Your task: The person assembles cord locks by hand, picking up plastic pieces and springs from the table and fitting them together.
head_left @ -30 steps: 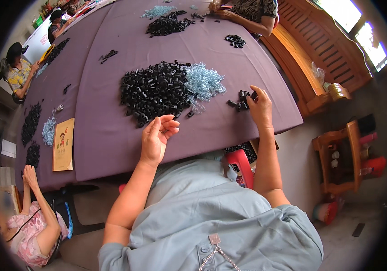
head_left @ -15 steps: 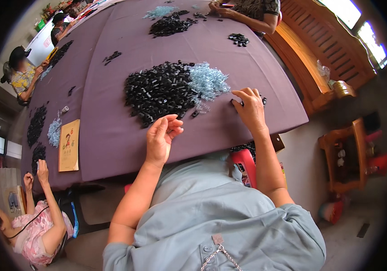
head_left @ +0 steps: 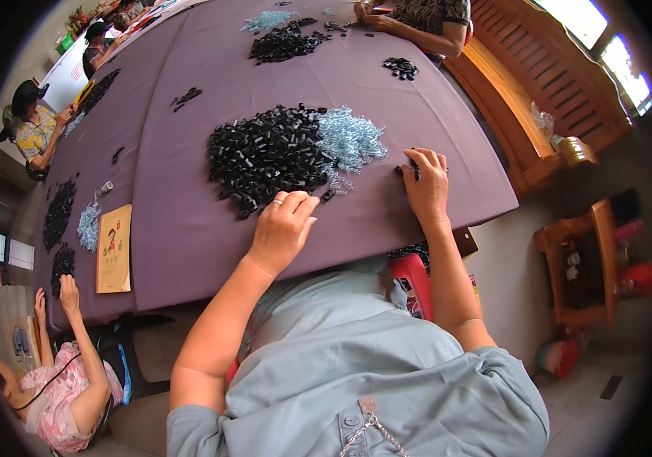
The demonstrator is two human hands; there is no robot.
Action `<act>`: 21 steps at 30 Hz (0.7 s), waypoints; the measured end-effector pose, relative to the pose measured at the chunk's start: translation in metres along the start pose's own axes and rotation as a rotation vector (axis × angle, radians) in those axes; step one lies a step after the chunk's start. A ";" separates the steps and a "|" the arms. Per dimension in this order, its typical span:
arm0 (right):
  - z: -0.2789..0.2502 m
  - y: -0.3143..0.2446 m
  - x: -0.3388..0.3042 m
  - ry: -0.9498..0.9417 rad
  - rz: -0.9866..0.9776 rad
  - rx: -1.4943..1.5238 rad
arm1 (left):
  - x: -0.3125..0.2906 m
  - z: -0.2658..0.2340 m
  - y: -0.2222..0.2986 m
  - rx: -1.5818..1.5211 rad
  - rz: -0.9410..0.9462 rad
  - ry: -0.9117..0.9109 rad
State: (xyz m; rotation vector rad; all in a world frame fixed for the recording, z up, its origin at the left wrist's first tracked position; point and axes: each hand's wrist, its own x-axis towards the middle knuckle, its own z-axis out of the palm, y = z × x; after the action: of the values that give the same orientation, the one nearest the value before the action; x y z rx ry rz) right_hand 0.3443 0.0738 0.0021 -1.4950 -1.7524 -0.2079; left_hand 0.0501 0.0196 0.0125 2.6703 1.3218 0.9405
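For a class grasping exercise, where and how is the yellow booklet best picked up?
The yellow booklet is probably best pinched by its right long edge, coming from the right with the left hand: it lies flat, that edge faces the hand, and blue springs sit beside its opposite edge.

A tan booklet (head_left: 114, 251) at left bears a short line of print beneath a drawn figure, too small to read. Red marks, likewise illegible, stand on a white panel (head_left: 64, 81) at the upper left.

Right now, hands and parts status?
Left hand near black pile, grip unclear. Right hand at small black pieces. Light-blue coils against pile's right side.
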 end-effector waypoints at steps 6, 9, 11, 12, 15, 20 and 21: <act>-0.004 -0.038 0.000 -0.156 0.081 0.281 | -0.002 0.003 -0.018 0.107 -0.046 0.020; 0.011 -0.055 -0.009 -0.274 -0.179 0.377 | 0.011 0.002 0.000 0.061 -0.024 0.083; 0.013 -0.064 -0.012 -0.316 -0.209 0.368 | 0.021 0.010 0.010 -0.027 0.002 0.081; 0.013 -0.068 -0.014 -0.356 -0.236 0.352 | 0.025 0.017 0.012 -0.076 0.019 0.088; 0.018 -0.068 -0.018 -0.346 -0.226 0.363 | 0.032 0.033 0.012 -0.030 -0.033 -0.041; 0.017 -0.065 -0.016 -0.393 -0.185 0.362 | 0.019 0.033 0.001 0.019 -0.061 -0.120; 0.015 -0.066 -0.015 -0.383 -0.185 0.367 | 0.015 0.029 0.001 -0.032 -0.061 -0.070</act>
State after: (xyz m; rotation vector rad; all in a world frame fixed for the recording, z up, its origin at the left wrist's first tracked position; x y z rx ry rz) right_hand 0.2784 0.0525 0.0059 -1.1572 -2.0959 0.3138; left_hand 0.0727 0.0364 -0.0031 2.5972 1.3539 0.8461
